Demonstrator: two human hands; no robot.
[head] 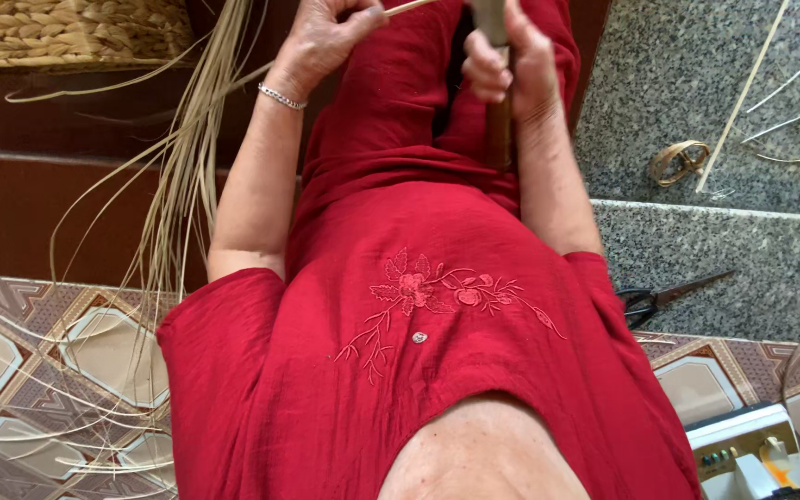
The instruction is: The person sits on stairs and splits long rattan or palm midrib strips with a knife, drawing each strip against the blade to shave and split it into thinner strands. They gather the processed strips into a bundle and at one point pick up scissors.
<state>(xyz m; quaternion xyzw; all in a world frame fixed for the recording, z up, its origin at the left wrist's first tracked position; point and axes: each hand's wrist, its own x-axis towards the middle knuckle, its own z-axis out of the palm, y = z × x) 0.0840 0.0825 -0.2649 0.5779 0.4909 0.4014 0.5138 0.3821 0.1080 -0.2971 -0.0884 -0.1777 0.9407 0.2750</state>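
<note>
My left hand (326,37), with a silver bracelet on its wrist, is closed on a thin pale cane strip (409,7) that runs right toward my other hand. My right hand (504,69) grips a tool with a brown wooden handle (499,134); the handle points down over my red dress (418,306), and the tool's top end is cut off by the frame edge. Both hands are raised above my lap, a short gap apart.
A bundle of long pale fibre strips (187,167) trails down on the left onto the patterned tile floor (11,352). A woven basket (67,32) sits top left. On the granite steps (743,259) on the right lie black scissors (668,296), a coiled strip (680,159) and loose sticks (743,93). A white box (743,449) stands bottom right.
</note>
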